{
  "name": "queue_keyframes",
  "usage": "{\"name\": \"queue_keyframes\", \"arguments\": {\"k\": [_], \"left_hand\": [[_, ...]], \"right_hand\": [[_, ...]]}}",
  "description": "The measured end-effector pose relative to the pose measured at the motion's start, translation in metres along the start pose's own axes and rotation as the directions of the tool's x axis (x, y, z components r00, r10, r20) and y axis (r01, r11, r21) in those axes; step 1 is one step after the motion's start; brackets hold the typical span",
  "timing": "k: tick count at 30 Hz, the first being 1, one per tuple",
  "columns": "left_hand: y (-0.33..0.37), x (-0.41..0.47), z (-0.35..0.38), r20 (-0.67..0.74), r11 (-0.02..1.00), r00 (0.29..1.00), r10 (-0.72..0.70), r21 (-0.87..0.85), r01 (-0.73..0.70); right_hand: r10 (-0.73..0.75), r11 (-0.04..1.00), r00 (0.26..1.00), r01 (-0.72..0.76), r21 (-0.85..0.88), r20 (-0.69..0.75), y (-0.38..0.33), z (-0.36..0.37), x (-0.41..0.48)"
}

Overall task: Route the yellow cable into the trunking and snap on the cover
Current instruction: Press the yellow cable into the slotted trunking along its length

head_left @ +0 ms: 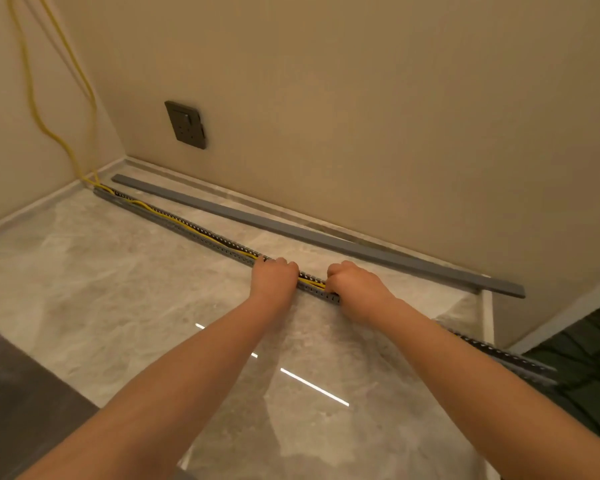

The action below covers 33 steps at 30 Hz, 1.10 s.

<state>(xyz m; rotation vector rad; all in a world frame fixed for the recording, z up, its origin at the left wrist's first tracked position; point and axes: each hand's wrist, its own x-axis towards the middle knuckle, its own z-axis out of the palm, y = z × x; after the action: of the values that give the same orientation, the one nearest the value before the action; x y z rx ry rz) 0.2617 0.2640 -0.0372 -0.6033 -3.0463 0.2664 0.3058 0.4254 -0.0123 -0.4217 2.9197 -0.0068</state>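
Head view: left hand (275,274) and right hand (350,280), both curled, press the limp yellow cable (313,282) into the slotted trunking (187,230); best gripped close by.

The marble floor (125,299) lies bare from 6 to 9 o'clock of the hands, so a hand could pass there freely. At 12 o'clock the grey cover (291,227) lies along the wall (361,116), leaving a narrow floor strip between it and the slotted trunking (201,233). At 10 o'clock the yellow cable (32,98) hangs down in the corner.
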Motion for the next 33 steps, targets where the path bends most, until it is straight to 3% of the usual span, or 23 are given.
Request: {"name": "queue_keyframes", "arguments": {"k": [3, 6, 9, 11, 15, 20, 25, 33], "left_hand": [[0.004, -0.003, -0.004, -0.092, 0.999, 0.995, 0.032, -0.014, -0.034], [0.021, -0.010, -0.002, -0.174, 0.972, 0.977, 0.122, -0.178, -0.153], [0.036, -0.016, 0.003, -0.165, 0.893, 0.986, 0.021, -0.441, -0.093], [0.040, -0.019, 0.006, -0.156, 0.880, 0.988, -0.012, -0.471, -0.064], [0.045, -0.019, 0.002, -0.115, 0.941, 0.992, 0.046, -0.328, -0.081], [0.058, -0.020, -0.009, -0.040, 0.987, 0.986, 0.162, 0.026, -0.161], [0.078, -0.015, -0.020, 0.042, 0.959, 0.977, 0.208, 0.188, -0.212], [0.092, -0.012, -0.018, 0.062, 0.966, 0.985, 0.164, 0.191, -0.172]], "right_hand": [[-0.019, 0.998, 1.000, 0.017, 0.063, 0.017, 0.005, 0.000, -0.001], [0.010, 0.993, 1.000, -0.008, 0.115, -0.012, 0.004, 0.001, -0.004], [0.105, 0.964, 0.988, -0.072, 0.258, -0.117, 0.005, 0.005, -0.005], [0.165, 0.921, 0.978, -0.106, 0.374, -0.129, 0.009, 0.007, -0.008], [0.175, 0.900, 0.974, -0.100, 0.424, -0.142, 0.010, 0.013, -0.014], [0.318, 0.845, 0.895, -0.117, 0.522, -0.313, 0.012, 0.029, -0.033], [0.340, 0.925, 0.882, -0.250, 0.287, -0.326, 0.020, 0.035, -0.052], [0.333, 0.942, 0.902, -0.328, 0.064, -0.275, 0.038, 0.035, -0.085]]}}
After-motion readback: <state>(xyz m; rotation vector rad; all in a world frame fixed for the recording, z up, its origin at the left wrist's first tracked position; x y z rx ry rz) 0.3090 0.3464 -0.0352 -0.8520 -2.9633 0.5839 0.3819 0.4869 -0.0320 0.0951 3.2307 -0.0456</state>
